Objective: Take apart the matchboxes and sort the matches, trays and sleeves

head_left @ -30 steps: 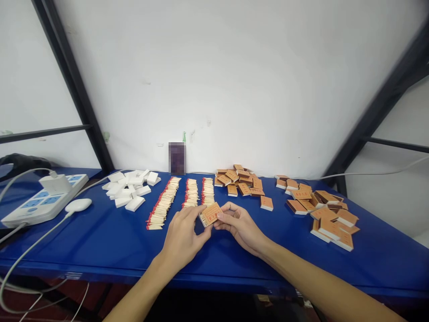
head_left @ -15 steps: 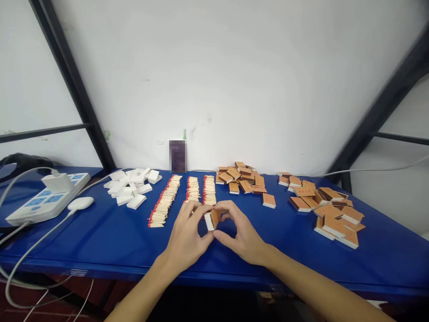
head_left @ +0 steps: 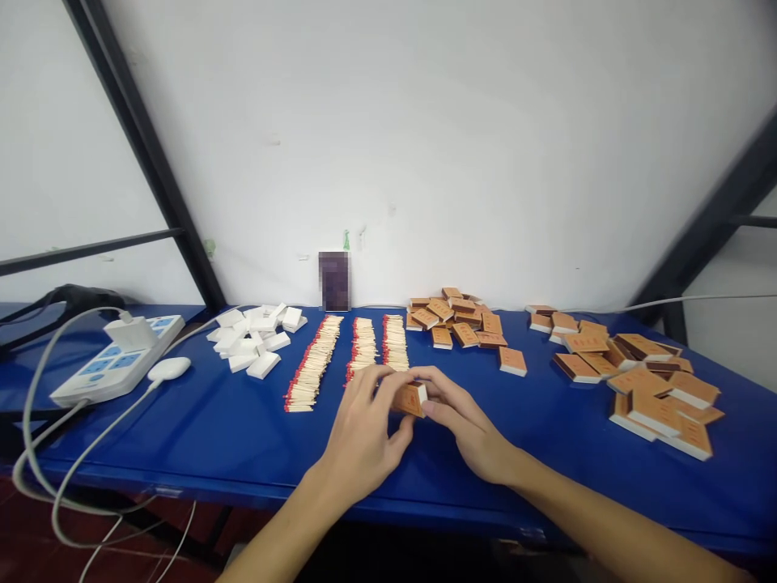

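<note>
A small orange-brown matchbox is held just above the table between my two hands, its white end facing right. My left hand curls its fingers over the box's left and upper side, with the thumb low beside it. The thumb of my right hand presses near the white end, and its fingers close over the back. Beyond the hands lie three rows of red-tipped matches: a long slanted row, a middle row and a right row. My hands partly cover the two right rows.
White matchbox trays are heaped at the left back. Matchboxes form a pile behind my right hand and a larger pile at right. A white power strip with cables stands left on the blue table. A pixelated dark panel leans on the wall.
The matchbox has turned in my hands: its white end faced left and now faces right, with the printed face showing. The view has shifted slightly.
</note>
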Demonstrator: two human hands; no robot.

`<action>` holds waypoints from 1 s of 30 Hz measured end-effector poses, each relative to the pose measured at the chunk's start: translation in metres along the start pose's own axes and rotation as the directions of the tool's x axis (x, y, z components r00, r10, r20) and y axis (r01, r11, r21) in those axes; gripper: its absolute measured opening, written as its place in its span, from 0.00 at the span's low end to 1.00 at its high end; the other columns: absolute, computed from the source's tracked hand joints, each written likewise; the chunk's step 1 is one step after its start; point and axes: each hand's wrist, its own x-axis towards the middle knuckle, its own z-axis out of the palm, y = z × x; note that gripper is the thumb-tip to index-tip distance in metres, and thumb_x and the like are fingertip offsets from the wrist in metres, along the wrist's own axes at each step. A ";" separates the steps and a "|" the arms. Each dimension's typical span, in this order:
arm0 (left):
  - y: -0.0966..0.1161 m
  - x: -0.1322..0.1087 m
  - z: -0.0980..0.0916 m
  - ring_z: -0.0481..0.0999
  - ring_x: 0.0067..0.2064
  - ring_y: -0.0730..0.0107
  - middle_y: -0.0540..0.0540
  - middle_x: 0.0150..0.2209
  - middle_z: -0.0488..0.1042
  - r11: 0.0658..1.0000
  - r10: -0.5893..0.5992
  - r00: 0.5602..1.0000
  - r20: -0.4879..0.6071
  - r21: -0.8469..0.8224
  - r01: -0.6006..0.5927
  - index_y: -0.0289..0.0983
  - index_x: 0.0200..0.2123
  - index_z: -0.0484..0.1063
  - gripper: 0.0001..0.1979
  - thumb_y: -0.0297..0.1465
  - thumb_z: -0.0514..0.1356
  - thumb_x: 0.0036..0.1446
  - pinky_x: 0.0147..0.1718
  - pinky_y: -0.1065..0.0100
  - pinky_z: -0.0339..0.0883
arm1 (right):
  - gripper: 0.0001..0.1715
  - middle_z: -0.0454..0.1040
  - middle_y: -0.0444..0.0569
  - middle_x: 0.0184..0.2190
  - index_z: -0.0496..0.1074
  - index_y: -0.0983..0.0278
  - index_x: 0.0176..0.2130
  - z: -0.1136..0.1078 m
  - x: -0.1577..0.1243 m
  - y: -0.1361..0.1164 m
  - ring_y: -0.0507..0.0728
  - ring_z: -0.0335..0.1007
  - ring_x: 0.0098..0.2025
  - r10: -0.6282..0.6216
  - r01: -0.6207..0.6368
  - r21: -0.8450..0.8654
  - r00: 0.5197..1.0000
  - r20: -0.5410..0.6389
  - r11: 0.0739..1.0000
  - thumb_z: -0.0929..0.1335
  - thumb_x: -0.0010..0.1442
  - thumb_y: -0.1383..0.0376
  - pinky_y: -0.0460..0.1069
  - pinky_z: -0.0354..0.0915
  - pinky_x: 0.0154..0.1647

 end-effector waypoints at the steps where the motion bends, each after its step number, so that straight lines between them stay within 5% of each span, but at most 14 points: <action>1: 0.000 0.001 0.000 0.69 0.53 0.59 0.42 0.50 0.69 1.000 -0.013 1.000 -0.007 0.007 0.013 0.41 0.54 0.64 0.21 0.23 0.60 0.58 0.51 0.57 0.67 | 0.16 0.75 0.46 0.48 0.68 0.57 0.54 0.000 0.001 0.000 0.57 0.70 0.51 0.022 -0.022 0.008 1.000 0.002 1.000 0.62 0.68 0.62 0.52 0.63 0.55; 9: -0.006 0.001 -0.001 0.69 0.53 0.58 0.43 0.51 0.69 0.997 0.013 1.000 0.005 0.081 -0.013 0.43 0.57 0.66 0.21 0.26 0.59 0.61 0.50 0.57 0.66 | 0.16 0.78 0.46 0.43 0.69 0.58 0.52 -0.002 0.006 0.003 0.56 0.75 0.46 0.122 -0.117 0.148 0.992 -0.026 0.982 0.63 0.65 0.67 0.53 0.67 0.52; 14: -0.009 -0.002 0.002 0.71 0.52 0.58 0.43 0.50 0.71 0.992 0.013 1.000 0.024 0.124 -0.016 0.43 0.56 0.68 0.19 0.26 0.59 0.62 0.48 0.57 0.66 | 0.17 0.75 0.48 0.48 0.69 0.58 0.53 -0.009 0.003 0.001 0.56 0.73 0.47 -0.035 0.019 -0.210 0.997 -0.072 0.978 0.64 0.64 0.67 0.53 0.68 0.50; 19: -0.012 0.000 0.002 0.71 0.51 0.59 0.45 0.49 0.74 0.988 0.004 0.999 0.039 0.153 -0.010 0.42 0.52 0.71 0.16 0.26 0.61 0.61 0.49 0.56 0.65 | 0.27 0.76 0.50 0.49 0.68 0.58 0.56 -0.016 0.001 0.006 0.57 0.72 0.50 -0.254 0.231 -0.624 0.966 0.053 0.747 0.68 0.58 0.72 0.54 0.69 0.52; 23: -0.014 0.002 -0.002 0.69 0.52 0.57 0.45 0.49 0.75 0.975 -0.041 0.998 0.058 0.221 0.027 0.43 0.51 0.72 0.15 0.28 0.62 0.61 0.50 0.54 0.63 | 0.27 0.78 0.49 0.50 0.70 0.58 0.55 -0.022 0.002 0.008 0.58 0.75 0.50 -0.256 0.227 -0.719 0.964 0.070 0.657 0.68 0.57 0.72 0.55 0.69 0.53; 30: -0.018 0.000 -0.004 0.62 0.61 0.45 0.40 0.57 0.68 0.928 -0.108 0.992 0.067 0.365 0.076 0.45 0.52 0.74 0.17 0.30 0.63 0.58 0.55 0.42 0.58 | 0.24 0.80 0.49 0.48 0.72 0.58 0.53 -0.030 0.003 0.008 0.61 0.76 0.48 -0.126 0.082 -0.740 0.992 -0.004 0.668 0.68 0.56 0.68 0.58 0.69 0.51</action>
